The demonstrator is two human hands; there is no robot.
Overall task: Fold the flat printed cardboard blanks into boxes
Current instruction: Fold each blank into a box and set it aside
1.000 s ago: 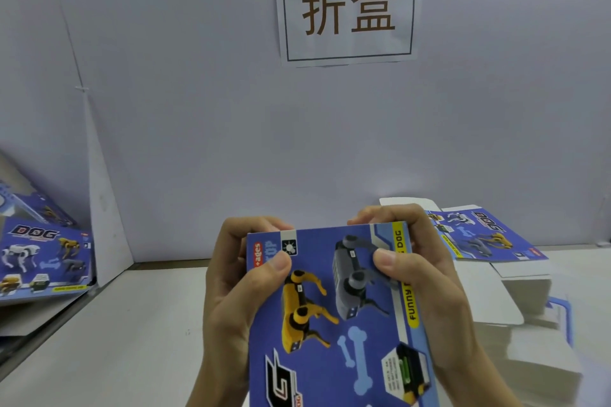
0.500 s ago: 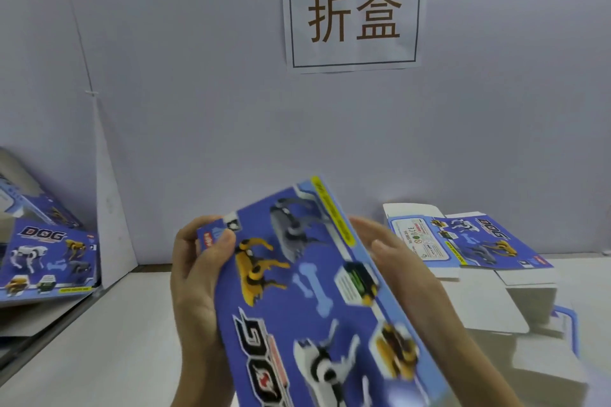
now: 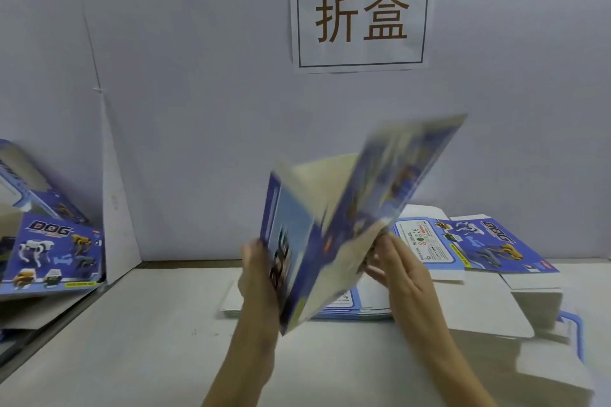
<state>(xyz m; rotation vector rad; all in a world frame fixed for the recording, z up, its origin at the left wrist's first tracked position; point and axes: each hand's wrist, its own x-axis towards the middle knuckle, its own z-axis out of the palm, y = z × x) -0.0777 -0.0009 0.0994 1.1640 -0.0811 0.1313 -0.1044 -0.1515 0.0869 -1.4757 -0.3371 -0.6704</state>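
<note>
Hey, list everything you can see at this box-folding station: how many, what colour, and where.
held box: one, blue printed, half-opened and blurred, raised at centre
flat blanks: a stack, count unclear, blue and white, on the table at right
folded boxes: at least two, blue, leaning at far left
paper sign: one, white with brown characters, on the back wall
table: one, off-white, under everything
left hand: one, grips the held box's left edge
right hand: one, fingers fairly straight, touching its lower right side
</note>
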